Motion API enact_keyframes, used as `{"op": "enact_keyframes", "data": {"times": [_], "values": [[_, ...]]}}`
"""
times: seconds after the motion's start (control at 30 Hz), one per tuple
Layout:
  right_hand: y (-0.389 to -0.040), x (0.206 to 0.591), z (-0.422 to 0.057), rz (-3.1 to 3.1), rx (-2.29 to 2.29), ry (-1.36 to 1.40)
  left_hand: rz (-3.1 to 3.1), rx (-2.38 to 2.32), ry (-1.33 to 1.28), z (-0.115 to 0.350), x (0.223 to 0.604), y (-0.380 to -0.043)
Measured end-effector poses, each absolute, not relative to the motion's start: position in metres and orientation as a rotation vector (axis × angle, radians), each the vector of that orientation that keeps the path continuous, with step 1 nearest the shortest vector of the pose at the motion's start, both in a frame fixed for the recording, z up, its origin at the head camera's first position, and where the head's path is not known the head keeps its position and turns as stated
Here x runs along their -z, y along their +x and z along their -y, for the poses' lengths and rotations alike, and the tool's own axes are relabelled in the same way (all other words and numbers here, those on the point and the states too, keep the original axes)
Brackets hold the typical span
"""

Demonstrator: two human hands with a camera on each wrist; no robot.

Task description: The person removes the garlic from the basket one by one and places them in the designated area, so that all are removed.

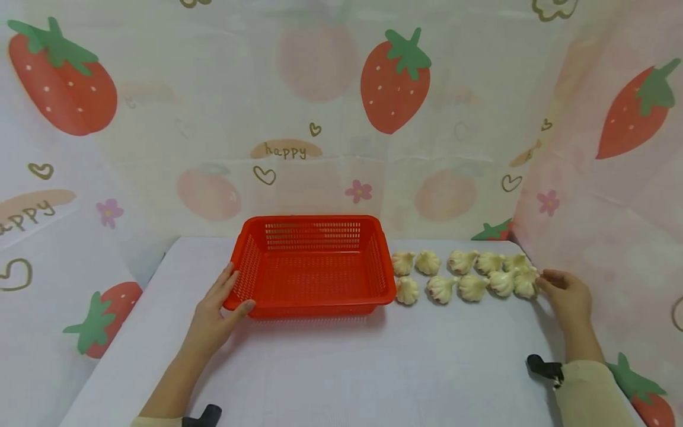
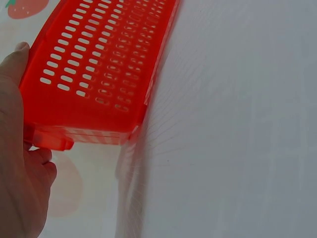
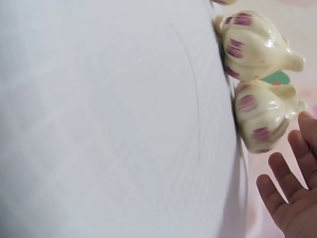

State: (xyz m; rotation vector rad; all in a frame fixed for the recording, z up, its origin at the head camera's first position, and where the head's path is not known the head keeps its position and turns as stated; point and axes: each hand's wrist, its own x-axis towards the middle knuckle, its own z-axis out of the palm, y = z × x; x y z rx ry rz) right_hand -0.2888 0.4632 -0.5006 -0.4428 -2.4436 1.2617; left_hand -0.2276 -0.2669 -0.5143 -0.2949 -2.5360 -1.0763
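Note:
A red plastic basket (image 1: pixel 315 311) with slotted walls stands on the white table. My left hand (image 1: pixel 213 323) holds its near left corner, the thumb at the front rim and the fingers along the left side. In the left wrist view, curled fingertips (image 2: pixel 47 166) show under the basket's rim. Garlic bulbs (image 1: pixel 440 289) lie in two rows right of the basket. At the right end of these rows is my right hand (image 1: pixel 572 299), its fingertips beside the last garlic bulb (image 3: pixel 262 116). In the right wrist view the fingers are spread and loosely bent, holding nothing.
A white cloth covers the table (image 1: pixel 405 373). Behind and at both sides hang curtains (image 1: pixel 331 118) printed with strawberries and hearts. Black straps (image 1: pixel 544 367) show by both wrists. The garlic rows reach from the basket's right wall to the table's right edge.

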Motion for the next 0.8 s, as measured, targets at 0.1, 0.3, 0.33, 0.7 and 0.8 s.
{"op": "enact_keyframes", "data": {"times": [0.1,0.3,0.33,0.7,0.8], "values": [[-0.287,0.497,-0.464,2.443,-1.247,-0.450,2.533,1.077,-0.301,0.267,0.514,-0.229],[-0.285,0.485,-0.461,2.482,-1.206,-0.502,2.535,1.068,-0.296,0.267,0.513,-0.229],[-0.284,0.483,-0.461,2.486,-1.204,-0.515,2.535,1.069,-0.296,0.267,0.513,-0.230],[-0.264,0.475,-0.448,2.419,-1.273,-0.505,2.541,1.050,-0.290,0.269,0.517,-0.229],[-0.259,0.472,-0.446,2.400,-1.273,-0.512,2.542,1.052,-0.292,0.268,0.518,-0.229]]}}
